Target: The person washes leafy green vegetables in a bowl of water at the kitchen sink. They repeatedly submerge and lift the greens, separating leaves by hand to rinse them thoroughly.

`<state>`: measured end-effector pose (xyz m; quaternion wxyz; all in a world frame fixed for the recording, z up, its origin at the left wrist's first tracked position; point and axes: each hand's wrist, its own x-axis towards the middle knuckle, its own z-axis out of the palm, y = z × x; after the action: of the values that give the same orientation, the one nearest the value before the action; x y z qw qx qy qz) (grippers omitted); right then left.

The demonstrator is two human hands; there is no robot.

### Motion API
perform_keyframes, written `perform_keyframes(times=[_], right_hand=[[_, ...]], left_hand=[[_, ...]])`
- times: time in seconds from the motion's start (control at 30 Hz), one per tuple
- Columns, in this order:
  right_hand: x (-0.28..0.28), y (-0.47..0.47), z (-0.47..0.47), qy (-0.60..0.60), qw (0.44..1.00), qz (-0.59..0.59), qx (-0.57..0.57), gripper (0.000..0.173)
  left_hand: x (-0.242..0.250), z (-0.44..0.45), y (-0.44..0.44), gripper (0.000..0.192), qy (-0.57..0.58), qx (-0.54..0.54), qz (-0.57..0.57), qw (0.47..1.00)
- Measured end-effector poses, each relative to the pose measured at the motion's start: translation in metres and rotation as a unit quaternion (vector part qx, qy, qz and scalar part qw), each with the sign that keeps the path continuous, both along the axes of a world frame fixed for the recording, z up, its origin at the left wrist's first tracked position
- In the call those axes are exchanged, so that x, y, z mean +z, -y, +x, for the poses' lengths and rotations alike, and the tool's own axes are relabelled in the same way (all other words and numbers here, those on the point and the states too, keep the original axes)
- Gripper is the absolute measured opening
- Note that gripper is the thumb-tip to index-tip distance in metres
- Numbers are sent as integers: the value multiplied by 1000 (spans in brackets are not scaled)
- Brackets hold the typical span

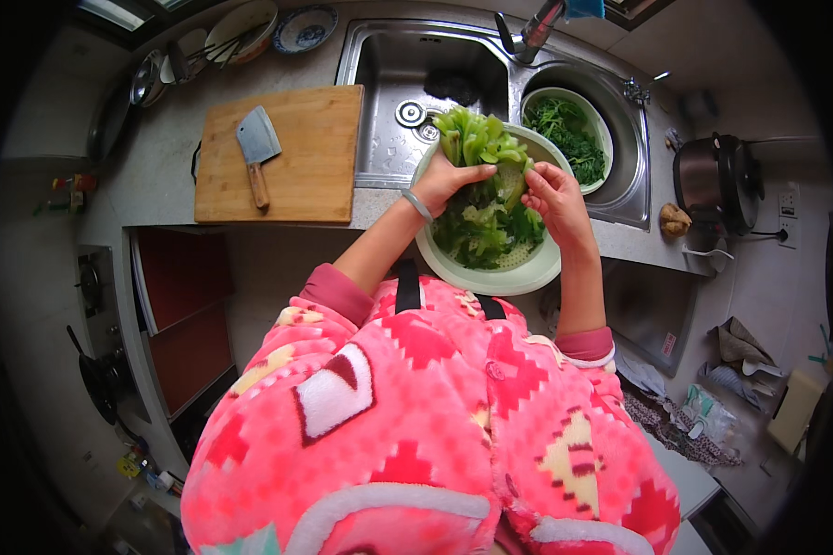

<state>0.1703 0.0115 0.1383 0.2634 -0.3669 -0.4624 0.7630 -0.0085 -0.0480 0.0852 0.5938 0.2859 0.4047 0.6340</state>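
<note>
My left hand point(451, 182) is closed around a bunch of leafy greens point(475, 142), pale cut stems pointing up and leaves hanging down. Its thumb points toward my right hand point(552, 194), whose thumb and fingertips pinch the edge of a stem or leaf at the bunch's right side. Both hands are over a pale green plastic colander point(489, 277), which is at the counter's front edge by the sink and holds more wet leaves. A second pale bowl point(607, 149) with dark leafy greens point(566, 132) stands in the round right basin.
Left of the steel sink point(389, 69), a cleaver point(259, 135) lies on a wooden cutting board point(312, 152). Bowls point(239, 31) and a patterned plate point(305, 29) are behind it. The faucet point(531, 35) rises behind the basins; an electric cooker point(711, 184) stands at the right.
</note>
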Motion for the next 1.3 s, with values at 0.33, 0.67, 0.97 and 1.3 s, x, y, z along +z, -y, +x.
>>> perform_keyframes(times=[0.33, 0.67, 0.97, 1.3], right_hand=[[-3, 11, -26, 168, 973, 154, -36, 17], [-2, 2, -5, 69, 991, 94, -68, 14], [40, 18, -22, 32, 971, 225, -71, 10], [-78, -16, 17, 264, 952, 154, -34, 19]], left_hand=[[9, 15, 12, 38, 132, -97, -14, 986], [-7, 6, 16, 42, 190, -79, -63, 976], [-28, 10, 16, 37, 265, -64, -141, 952], [30, -31, 11, 43, -42, 108, 25, 993]])
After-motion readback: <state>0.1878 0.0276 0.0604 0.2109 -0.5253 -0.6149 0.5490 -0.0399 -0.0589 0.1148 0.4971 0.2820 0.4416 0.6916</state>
